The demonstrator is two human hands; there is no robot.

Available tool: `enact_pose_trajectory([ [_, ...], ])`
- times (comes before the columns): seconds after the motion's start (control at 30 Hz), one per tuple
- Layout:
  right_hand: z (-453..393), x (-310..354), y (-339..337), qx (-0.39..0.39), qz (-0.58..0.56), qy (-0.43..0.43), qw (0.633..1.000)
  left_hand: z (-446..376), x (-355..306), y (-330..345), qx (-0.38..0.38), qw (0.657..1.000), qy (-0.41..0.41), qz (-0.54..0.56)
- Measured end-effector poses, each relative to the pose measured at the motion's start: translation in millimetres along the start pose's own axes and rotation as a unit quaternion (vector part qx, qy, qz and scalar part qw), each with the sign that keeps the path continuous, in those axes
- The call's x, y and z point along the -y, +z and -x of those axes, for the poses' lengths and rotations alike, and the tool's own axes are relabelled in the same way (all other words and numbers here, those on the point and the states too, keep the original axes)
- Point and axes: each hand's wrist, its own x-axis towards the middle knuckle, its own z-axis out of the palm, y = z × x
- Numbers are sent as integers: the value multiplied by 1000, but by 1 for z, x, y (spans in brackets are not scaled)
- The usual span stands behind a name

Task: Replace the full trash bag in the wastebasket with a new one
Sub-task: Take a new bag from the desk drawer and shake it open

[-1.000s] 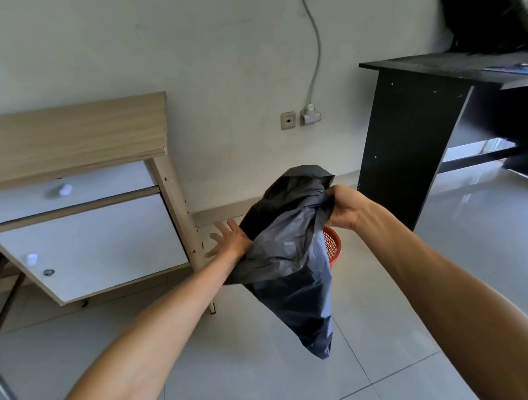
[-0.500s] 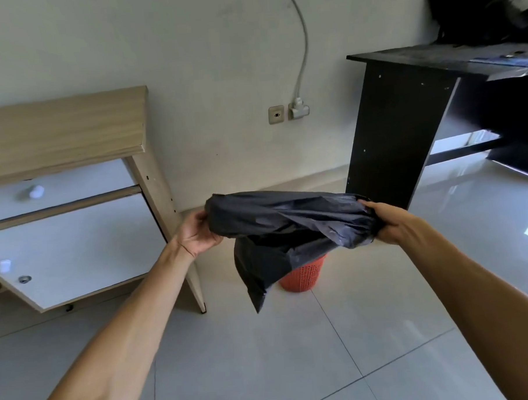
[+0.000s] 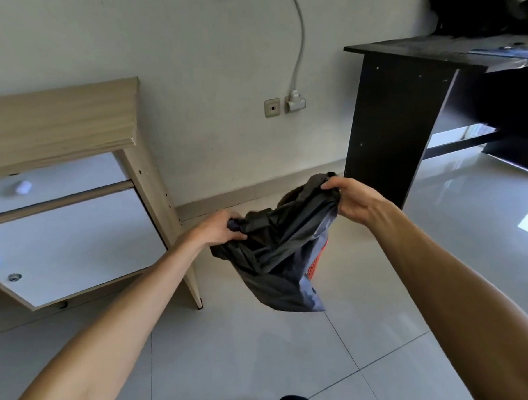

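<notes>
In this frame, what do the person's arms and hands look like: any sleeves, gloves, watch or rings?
Both forearms are bare up to the frame edge, with no sleeves showing. The left hand and right hand wear no gloves; no watch, bracelet or ring is visible.

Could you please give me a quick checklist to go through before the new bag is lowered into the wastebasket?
1. Left hand grips the black bag at its edge: ok.
2. Right hand grips the opposite edge: ok.
3. Bag mouth spread open: not ok, it is bunched between the hands.
4. Bag held over the orange wastebasket: ok, it hangs in front of it.
5. Wastebasket empty of the old bag: cannot tell, the new bag hides its inside.
</notes>
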Motion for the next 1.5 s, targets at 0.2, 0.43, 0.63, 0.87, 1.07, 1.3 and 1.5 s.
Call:
enact_pose_trajectory([
  [0.2,-21,-14,-7,-165,461,-98,867,0,10,0,-15,838,-180,515],
  [0.43,-6,-25,-21,-161,-69,127,976,34,38,-3,-30,577,-196,792],
  [0.63,11,-22,-11,-91,-156,101,978,35,39,-1,-22,657,-255,709],
  [0.87,0,-12,-3,-65,-39,73,995,35,18,-1,105,917,-211,321],
  [1.07,-14,-2,24,-42,16,91,995,33,-12,27,36,980,42,190],
  [1.3,-5,3,12,-67,67,116,989,38,-31,49,66,815,-127,561],
  [1.5,17,2,-26,15,276,110,955,53,-37,8,-36,754,-128,643],
])
